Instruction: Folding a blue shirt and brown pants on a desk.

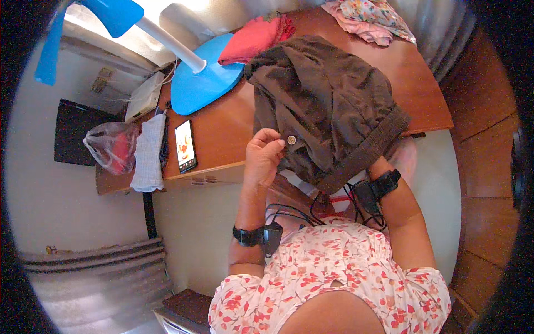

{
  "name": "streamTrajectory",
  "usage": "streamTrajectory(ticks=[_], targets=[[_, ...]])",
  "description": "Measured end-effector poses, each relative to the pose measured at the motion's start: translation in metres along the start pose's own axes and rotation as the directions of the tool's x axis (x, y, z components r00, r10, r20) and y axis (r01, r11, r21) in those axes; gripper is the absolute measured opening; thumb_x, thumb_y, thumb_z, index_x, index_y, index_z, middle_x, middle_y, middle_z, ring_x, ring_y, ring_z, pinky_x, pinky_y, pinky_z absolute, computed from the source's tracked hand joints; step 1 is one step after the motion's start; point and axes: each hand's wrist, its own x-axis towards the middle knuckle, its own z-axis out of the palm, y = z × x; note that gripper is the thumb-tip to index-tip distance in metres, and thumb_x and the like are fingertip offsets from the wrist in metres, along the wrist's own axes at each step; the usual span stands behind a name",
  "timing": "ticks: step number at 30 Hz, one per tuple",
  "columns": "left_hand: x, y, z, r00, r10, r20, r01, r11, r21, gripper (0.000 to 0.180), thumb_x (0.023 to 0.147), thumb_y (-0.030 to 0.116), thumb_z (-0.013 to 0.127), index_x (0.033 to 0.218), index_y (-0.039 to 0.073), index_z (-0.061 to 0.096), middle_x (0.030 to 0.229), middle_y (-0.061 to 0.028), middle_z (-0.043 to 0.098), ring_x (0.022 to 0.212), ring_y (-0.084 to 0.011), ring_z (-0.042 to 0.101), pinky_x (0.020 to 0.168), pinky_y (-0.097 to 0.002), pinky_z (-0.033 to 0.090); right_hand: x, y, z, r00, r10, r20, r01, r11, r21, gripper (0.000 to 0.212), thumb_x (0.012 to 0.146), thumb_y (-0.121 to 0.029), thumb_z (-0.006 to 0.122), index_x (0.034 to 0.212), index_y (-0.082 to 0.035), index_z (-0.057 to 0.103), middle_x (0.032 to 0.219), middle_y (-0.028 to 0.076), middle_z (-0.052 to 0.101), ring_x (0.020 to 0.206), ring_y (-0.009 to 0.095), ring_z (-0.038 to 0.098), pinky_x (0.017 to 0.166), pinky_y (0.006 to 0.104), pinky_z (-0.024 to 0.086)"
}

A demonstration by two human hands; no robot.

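Note:
A dark brown jacket [328, 106] with a wide ribbed band lies bunched over the front of the table and hangs past its edge. My left hand [265, 156] is closed in a pinch at the jacket's left edge, thumb against forefinger. Right beside those fingertips, a round light-coloured button [291, 140] sits on the brown cloth. My right hand [377, 167] goes in under the ribbed band; only the part near the wrist shows, and the cloth hides its fingers.
On the brown wooden table [222, 139] stand a blue fan base [203, 83] and a lit phone [186, 146]. Folded red cloth [253, 40] and floral cloth [372, 19] lie behind. A plastic bag [114, 147] and white cloth [149, 153] hang left. Black cables [295, 210] cross my lap.

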Motion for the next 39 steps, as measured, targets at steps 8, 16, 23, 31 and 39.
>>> streamTrajectory(ticks=[8, 16, 23, 31, 39], targets=[[0.003, -0.011, -0.013, 0.992, 0.107, 0.064, -0.079, 0.936, -0.344, 0.029, 0.072, -0.007, 0.057, 0.097, 0.004, 0.05, 0.092, -0.0115, 0.059, 0.079, -0.0205, 0.06, 0.063, -0.0293, 0.053, -0.005, 0.003, -0.002, 1.0, 0.002, 0.007, -0.002, 1.0, -0.002, 0.044, 0.077, -0.017, 0.057, 0.117, 0.0, 0.045, 0.11, 0.011, 0.051, 0.105, 0.024, 0.046, 0.087, 0.033, 0.037], [-0.004, -0.008, -0.011, 0.986, 0.113, 0.119, -0.047, 0.889, -0.456, 0.033, 0.074, -0.007, 0.054, 0.105, 0.002, 0.046, 0.104, -0.0177, 0.056, 0.095, -0.029, 0.056, 0.082, -0.0414, 0.047, -0.005, 0.005, -0.004, 1.0, 0.002, 0.014, -0.002, 1.0, -0.008, 0.044, 0.077, -0.018, 0.057, 0.116, 0.0, 0.046, 0.109, 0.011, 0.051, 0.104, 0.024, 0.046, 0.086, 0.033, 0.038], [-0.005, -0.01, -0.014, 0.985, 0.106, 0.138, -0.031, 0.886, -0.462, 0.034, 0.075, -0.006, 0.052, 0.107, 0.002, 0.045, 0.105, -0.0181, 0.055, 0.095, -0.0295, 0.056, 0.083, -0.0439, 0.047, -0.006, 0.008, -0.007, 1.0, 0.003, 0.022, -0.002, 1.0, -0.015, 0.044, 0.077, -0.018, 0.057, 0.116, 0.0, 0.046, 0.109, 0.011, 0.051, 0.104, 0.024, 0.046, 0.086, 0.033, 0.038], [-0.011, -0.001, -0.011, 0.986, 0.104, 0.13, -0.034, 0.89, -0.454, 0.035, 0.074, -0.006, 0.056, 0.107, 0.0, 0.046, 0.102, -0.0119, 0.056, 0.093, -0.0225, 0.055, 0.083, -0.0364, 0.046, -0.006, 0.011, -0.008, 1.0, 0.002, 0.022, -0.001, 1.0, -0.015, 0.044, 0.077, -0.019, 0.057, 0.115, 0.0, 0.046, 0.108, 0.011, 0.052, 0.103, 0.024, 0.047, 0.085, 0.0331, 0.038], [-0.016, 0.005, -0.026, 0.985, 0.164, 0.06, -0.127, 0.907, -0.402, 0.033, 0.072, -0.008, 0.055, 0.104, 0.0, 0.048, 0.098, -0.0121, 0.057, 0.091, -0.0229, 0.057, 0.083, -0.0359, 0.046, -0.005, 0.011, -0.012, 1.0, 0.004, 0.015, -0.004, 1.0, -0.024, 0.044, 0.077, -0.019, 0.057, 0.115, 0.0, 0.047, 0.107, 0.011, 0.052, 0.102, 0.024, 0.047, 0.085, 0.0331, 0.039]])
